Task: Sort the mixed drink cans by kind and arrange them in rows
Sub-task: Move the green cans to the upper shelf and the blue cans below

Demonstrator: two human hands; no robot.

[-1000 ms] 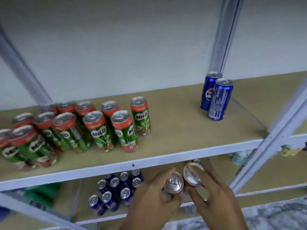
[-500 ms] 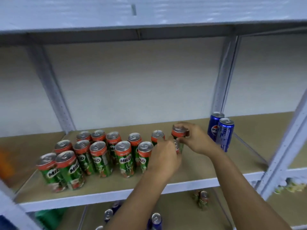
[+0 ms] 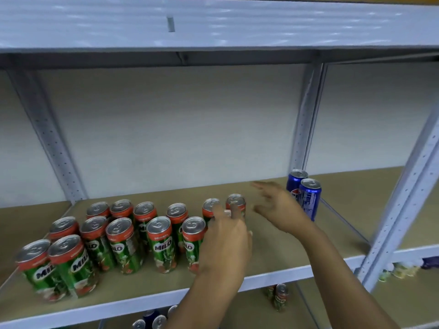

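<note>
Pale grey steel makes up the rack [image 3: 306, 124] in front of you, its perforated uprights carrying a tan board shelf [image 3: 273, 255] at the height of your hands and a second shelf lower down. On the tan shelf, the biggest group is the Milo cans [image 3: 162, 248]: green bodies, red upper bands, silver tops, all upright in two rough rows that run from the near left corner toward the middle, with "MILO" in white on the nearer ones and a small "ORIGINAL" on the red band of one. Well apart from them, at the right against the back upright, two blue Pepsi cans [image 3: 308, 198] stand one just before the other; the round Pepsi mark shows on the rear one, while the lettering on the front one is too blurred to read. Your left hand [image 3: 225, 245] reaches in palm down at the right end of the Milo rows, its grip loose, with the fingertips [image 3: 235, 210] at the top of the last Milo can [image 3: 235, 202]; whether they touch it you cannot tell. Your right hand [image 3: 280, 205] hangs between that can and the Pepsi pair, fingers spread and blurred, holding nothing. Smaller still, on the lower shelf, a lone green can [image 3: 280, 296] stands, and a few silver can tops [image 3: 154, 320] show at the bottom edge.
</note>
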